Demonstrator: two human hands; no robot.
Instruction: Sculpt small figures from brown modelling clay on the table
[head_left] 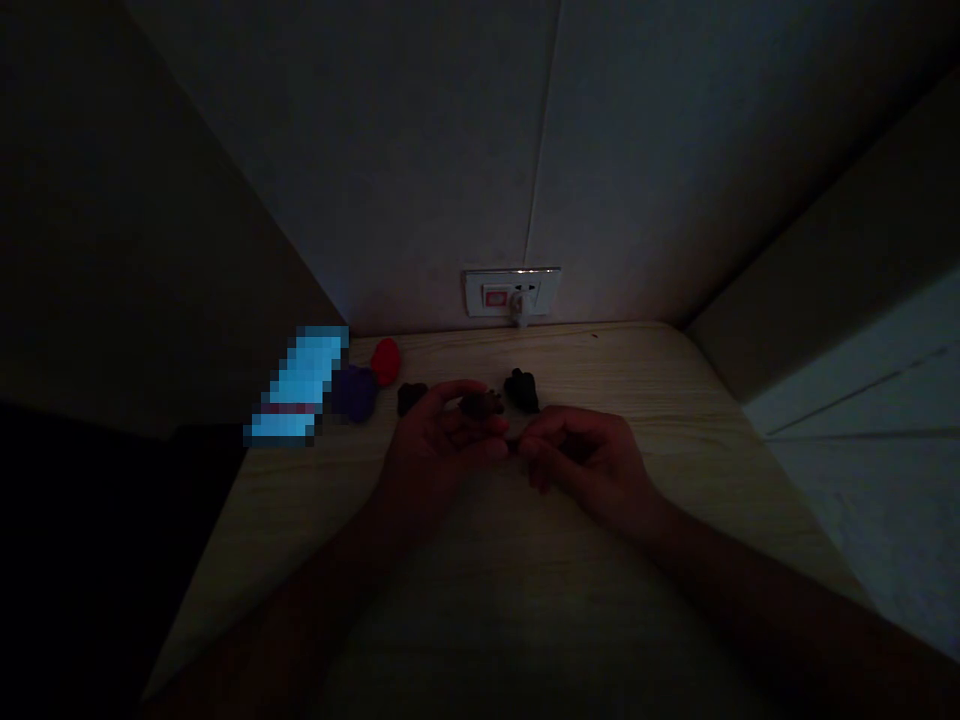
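Observation:
The scene is dim. My left hand [442, 435] is curled round a dark brown lump [482, 404] with small knobs at its right end; it looks like modelling clay. My right hand [585, 455] is closed in a pinch beside the left thumb. A small dark bit [514, 445] shows between the two hands' fingertips, too dim to make out further. Just beyond the hands lies a black lump [522, 390]. Another dark lump [412, 398] sits behind my left hand, partly hidden by it.
Farther left on the wooden tabletop [517, 560] are a purple lump [355, 393] and a red lump [386, 362]. A bright pixelated rectangle [300, 385] lies at the left edge. A wall socket [512, 292] with a plug in it is behind the table.

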